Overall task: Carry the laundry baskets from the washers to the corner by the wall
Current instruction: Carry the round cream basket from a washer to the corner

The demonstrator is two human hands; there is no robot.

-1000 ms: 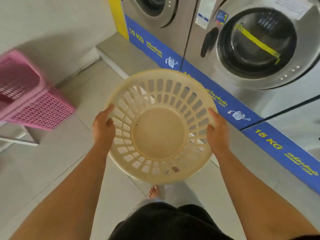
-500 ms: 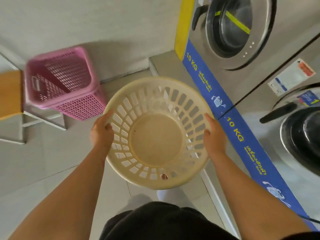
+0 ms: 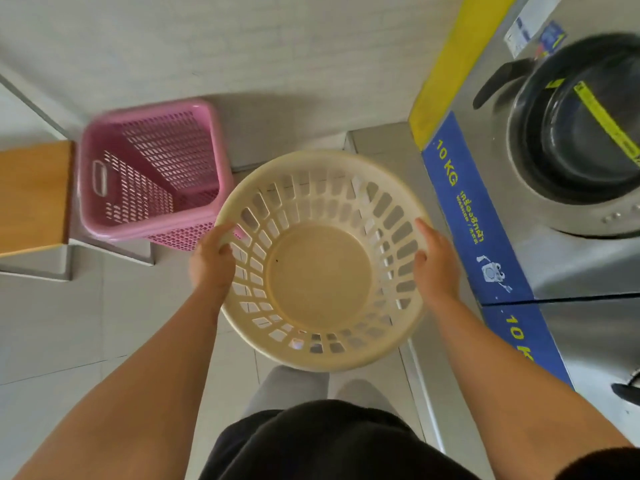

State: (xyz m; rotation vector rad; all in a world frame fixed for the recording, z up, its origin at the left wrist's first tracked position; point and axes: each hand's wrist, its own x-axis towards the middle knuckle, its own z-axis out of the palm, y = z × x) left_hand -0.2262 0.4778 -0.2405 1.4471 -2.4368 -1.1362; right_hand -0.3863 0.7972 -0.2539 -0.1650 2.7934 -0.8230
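Note:
I hold a round cream laundry basket (image 3: pixel 318 268) in front of me above the floor; it is empty and has slotted sides. My left hand (image 3: pixel 211 261) grips its left rim and my right hand (image 3: pixel 434 265) grips its right rim. A square pink laundry basket (image 3: pixel 152 174), also empty, stands on the floor against the wall, just left of and beyond the cream one. A steel washer (image 3: pixel 568 161) with a round dark door fills the right side.
A wooden bench (image 3: pixel 33 195) on a white metal frame stands left of the pink basket. The washers sit on a raised grey step (image 3: pixel 379 147) with a blue 10 KG strip (image 3: pixel 464 209). A pale wall (image 3: pixel 242 50) runs across the back.
The view has swung and moved toward the wall corner. The pink basket and bench now appear closer and more central. Both hands keep their grip on the cream basket.

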